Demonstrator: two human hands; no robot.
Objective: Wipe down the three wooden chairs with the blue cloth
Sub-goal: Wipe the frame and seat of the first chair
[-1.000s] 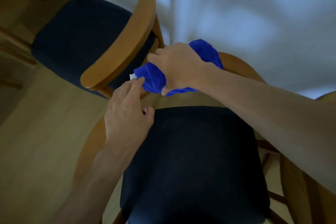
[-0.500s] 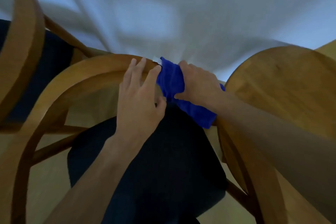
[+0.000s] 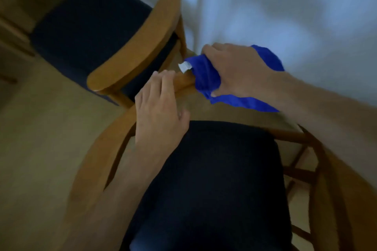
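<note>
Right hand (image 3: 240, 69) grip wrapped round blue cloth (image 3: 206, 75) on chair rail (image 3: 183, 82); left hand (image 3: 159, 112) clasping rail beside

Head view, steeply down; close
</note>
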